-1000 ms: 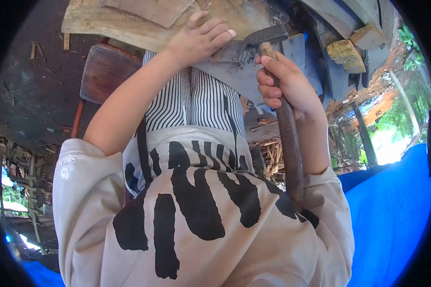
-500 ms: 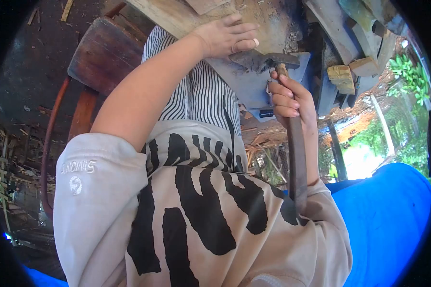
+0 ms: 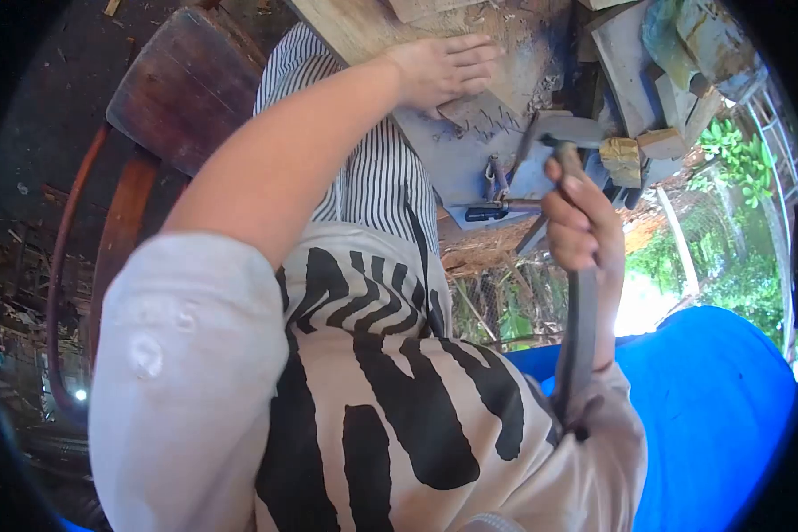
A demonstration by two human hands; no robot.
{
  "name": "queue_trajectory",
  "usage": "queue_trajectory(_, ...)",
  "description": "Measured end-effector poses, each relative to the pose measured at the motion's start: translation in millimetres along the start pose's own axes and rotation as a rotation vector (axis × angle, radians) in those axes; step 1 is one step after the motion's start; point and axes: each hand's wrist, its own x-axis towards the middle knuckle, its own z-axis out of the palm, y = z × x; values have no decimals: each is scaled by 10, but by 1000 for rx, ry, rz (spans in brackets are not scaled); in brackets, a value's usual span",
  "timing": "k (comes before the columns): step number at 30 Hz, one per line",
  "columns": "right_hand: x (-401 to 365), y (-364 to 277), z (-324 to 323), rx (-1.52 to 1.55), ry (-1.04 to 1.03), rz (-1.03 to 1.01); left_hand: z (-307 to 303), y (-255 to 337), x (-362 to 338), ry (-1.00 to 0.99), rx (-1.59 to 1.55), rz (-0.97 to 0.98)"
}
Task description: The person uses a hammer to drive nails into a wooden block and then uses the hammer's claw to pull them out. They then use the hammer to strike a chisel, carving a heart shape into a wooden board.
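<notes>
My left hand (image 3: pixel 446 73) lies with its fingers stretched out on a wooden board (image 3: pixel 363 28), beside a small wood piece (image 3: pixel 485 113) with several nails standing in it. To the right, my right hand (image 3: pixel 583 217) is wrapped round the wooden handle of a hammer (image 3: pixel 580 310). The hammer's head is raised above the work surface, to the right of the nails, and its handle runs down along my forearm. A pair of pliers (image 3: pixel 495 180) lies below the nailed piece.
Wood blocks (image 3: pixel 621 161) and curved planks (image 3: pixel 629 66) are piled at the upper right, near a plastic bag (image 3: pixel 665 35). A dark wooden chair (image 3: pixel 186 89) stands at the left. Something blue (image 3: pixel 709 408) fills the lower right.
The hammer in my right hand has moved away from the nailed piece, toward the right, and the pliers now show more fully. My left hand still rests on the wood.
</notes>
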Motion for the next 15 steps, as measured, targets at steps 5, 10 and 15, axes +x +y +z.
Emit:
queue_trajectory(5,-507,16,-28,164,-19,-328,27,22,3,-29,62,30)
queue_trajectory(10,-381,92,-260,248,-20,-344,-69,117,48,419,-546,-239)
queue_trajectory(15,-19,222,-308,231,-60,-248,-450,498,307,536,-1388,-429)
